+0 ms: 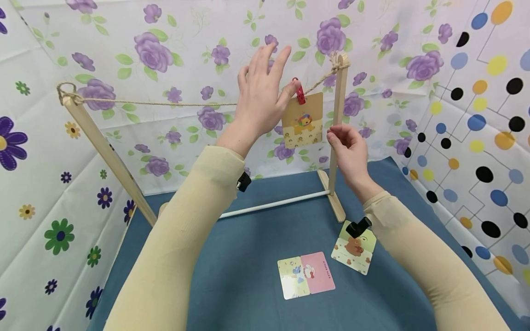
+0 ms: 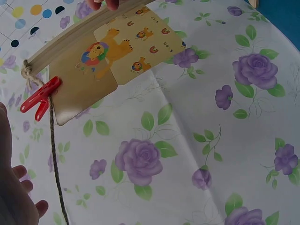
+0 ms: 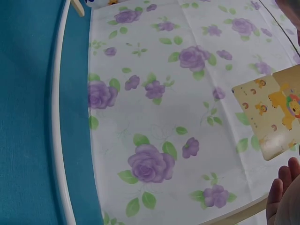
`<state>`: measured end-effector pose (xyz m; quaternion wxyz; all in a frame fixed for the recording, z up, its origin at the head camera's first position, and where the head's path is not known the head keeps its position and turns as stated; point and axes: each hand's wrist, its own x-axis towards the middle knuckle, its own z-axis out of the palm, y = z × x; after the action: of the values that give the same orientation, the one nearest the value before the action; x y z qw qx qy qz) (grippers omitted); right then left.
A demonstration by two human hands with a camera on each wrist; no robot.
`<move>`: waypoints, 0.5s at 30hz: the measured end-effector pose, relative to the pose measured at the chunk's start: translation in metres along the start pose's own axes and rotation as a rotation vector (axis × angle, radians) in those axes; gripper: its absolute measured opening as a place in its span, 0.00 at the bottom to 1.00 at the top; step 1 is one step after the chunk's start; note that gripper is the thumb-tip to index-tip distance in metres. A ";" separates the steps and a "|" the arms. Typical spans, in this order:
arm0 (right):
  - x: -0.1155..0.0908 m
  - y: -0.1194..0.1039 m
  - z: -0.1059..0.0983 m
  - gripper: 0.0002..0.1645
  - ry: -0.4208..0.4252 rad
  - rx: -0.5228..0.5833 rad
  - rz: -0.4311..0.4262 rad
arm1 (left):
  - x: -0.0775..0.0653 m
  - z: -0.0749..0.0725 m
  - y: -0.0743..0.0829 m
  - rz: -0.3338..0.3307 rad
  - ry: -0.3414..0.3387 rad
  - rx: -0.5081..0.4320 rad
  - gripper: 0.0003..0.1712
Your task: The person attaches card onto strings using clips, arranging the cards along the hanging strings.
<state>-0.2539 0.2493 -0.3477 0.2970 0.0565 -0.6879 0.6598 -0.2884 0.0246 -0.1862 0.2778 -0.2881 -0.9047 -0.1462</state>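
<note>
A tan card (image 1: 302, 133) with a lion picture hangs from the rope (image 1: 165, 104), held there by a red clothespin (image 1: 300, 94). My left hand (image 1: 262, 94) is raised beside the clothespin with its fingers spread. In the left wrist view a gap shows between that hand and the red clothespin (image 2: 41, 97). My right hand (image 1: 349, 149) is at the right wooden post (image 1: 338, 105), its fingers loosely bent near the card's right edge. The right wrist view shows its fingers (image 3: 284, 180) just off the card (image 3: 267, 112), holding nothing.
On the blue cloth (image 1: 248, 257) lie a pink and yellow card (image 1: 306, 275) and a green and white bear card (image 1: 353, 248). A left wooden post (image 1: 109, 156) carries the rope's other end. A white rod (image 1: 273, 205) runs low between the posts.
</note>
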 end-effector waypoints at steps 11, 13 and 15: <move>-0.006 0.007 -0.003 0.14 0.003 -0.006 0.038 | -0.007 0.005 -0.007 -0.002 -0.037 0.007 0.43; -0.007 0.008 -0.003 0.12 0.006 -0.015 0.039 | -0.008 0.005 -0.009 -0.004 -0.038 0.010 0.43; -0.008 0.009 -0.002 0.13 0.000 -0.019 0.038 | -0.009 0.006 -0.010 0.000 -0.032 0.017 0.43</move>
<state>-0.2508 0.2502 -0.3598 0.2850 0.0407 -0.6950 0.6588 -0.2906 0.0152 -0.1976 0.2657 -0.2881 -0.9103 -0.1338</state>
